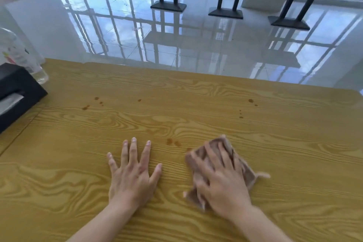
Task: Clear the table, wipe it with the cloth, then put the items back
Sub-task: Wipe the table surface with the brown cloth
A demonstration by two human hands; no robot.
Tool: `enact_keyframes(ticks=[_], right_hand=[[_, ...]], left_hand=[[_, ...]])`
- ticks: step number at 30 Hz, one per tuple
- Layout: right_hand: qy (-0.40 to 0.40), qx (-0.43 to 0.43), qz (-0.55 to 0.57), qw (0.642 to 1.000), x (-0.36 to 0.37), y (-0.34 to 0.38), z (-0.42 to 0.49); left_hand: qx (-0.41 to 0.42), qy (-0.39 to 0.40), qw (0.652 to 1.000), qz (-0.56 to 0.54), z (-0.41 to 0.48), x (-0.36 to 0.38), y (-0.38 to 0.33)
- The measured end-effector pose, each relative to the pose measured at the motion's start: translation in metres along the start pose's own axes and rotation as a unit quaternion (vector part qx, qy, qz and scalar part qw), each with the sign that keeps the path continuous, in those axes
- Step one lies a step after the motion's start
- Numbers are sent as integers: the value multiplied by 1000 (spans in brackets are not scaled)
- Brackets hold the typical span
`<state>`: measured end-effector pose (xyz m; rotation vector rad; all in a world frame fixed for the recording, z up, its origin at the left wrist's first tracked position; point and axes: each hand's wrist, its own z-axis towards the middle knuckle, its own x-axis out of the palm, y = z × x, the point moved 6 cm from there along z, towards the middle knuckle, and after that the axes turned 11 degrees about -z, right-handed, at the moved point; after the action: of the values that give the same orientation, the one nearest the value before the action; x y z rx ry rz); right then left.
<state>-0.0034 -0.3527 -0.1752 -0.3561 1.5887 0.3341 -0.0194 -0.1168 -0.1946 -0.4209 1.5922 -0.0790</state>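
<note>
A yellow wood-grain table (196,104) fills the lower view. My right hand (218,179) presses flat on a brownish-pink cloth (246,173) lying on the table; hand and cloth are blurred. My left hand (131,173) rests flat on the bare wood to the left of the cloth, fingers spread. Small brown stains (172,142) sit just beyond the two hands. More spots (94,103) lie at the mid left and others (250,101) at the mid right.
A black tissue box (17,92) stands at the table's left edge, with a clear plastic bottle (17,55) behind it. Beyond the far table edge lies a glossy tiled floor with black table pedestals (168,6) and a window railing.
</note>
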Motion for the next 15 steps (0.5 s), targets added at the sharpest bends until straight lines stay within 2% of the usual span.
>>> enact_keyframes(ticks=[2,4,7,8,10,13,15], right_hand=[[-13,-46,0,999,-1,8,-33],[-5,-47,-33,998,3,-12,-9],[55,98,12,994,1,-42,64],[66,120,9,991,-1,-36,75],[58,73,22,995,3,-2,59],[-20,-60,-10,998,0,32,-23],[-18,-55,-29,998,3,12,-33]], left_hand=[[-2,3,1000,2,-1,0,-2],[-4,15,1000,8,-1,-1,-2],[-7,19,1000,9,-1,-4,-5],[-6,20,1000,8,-2,-4,-6],[-8,23,1000,7,-3,-5,-4],[-4,23,1000,8,-3,-4,-4],[-3,19,1000,3,-3,-3,-5]])
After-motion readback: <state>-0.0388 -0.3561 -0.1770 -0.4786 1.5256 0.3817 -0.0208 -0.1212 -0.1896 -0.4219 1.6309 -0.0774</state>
